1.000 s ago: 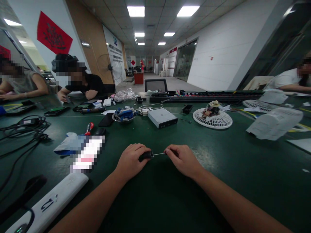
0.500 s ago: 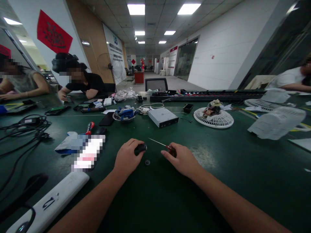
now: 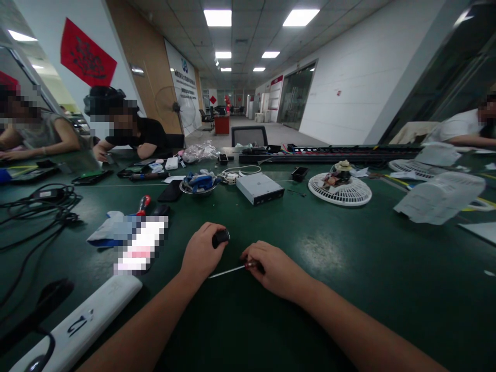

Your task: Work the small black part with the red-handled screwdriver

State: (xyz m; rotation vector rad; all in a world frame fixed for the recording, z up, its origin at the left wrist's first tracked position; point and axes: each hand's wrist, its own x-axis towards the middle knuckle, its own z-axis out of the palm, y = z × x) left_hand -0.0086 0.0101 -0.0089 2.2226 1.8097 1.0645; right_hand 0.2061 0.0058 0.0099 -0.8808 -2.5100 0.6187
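My left hand (image 3: 202,249) is closed around a small black cylindrical part (image 3: 221,237), whose rounded end sticks out past the thumb and fingers. To its right, low over the green table, my right hand (image 3: 267,266) grips a screwdriver (image 3: 228,271) with a reddish handle. The slim metal shaft points left, its tip close to my left wrist. My right fingertips reach down near the tabletop, and whatever lies beneath them is hidden.
A grey disc drive (image 3: 260,188) sits ahead, beside a bowl of blue items (image 3: 199,182). Rightward lies a white fan grille (image 3: 340,189). On the left are a power strip (image 3: 83,323), a lit phone (image 3: 143,243), a red-handled tool (image 3: 143,204) and black cables (image 3: 46,199). Other people sit around.
My right hand has come left and nearer to me, and the screwdriver has swung from pointing up-left to down-left. The small round piece on the table no longer shows. My left hand barely moved.
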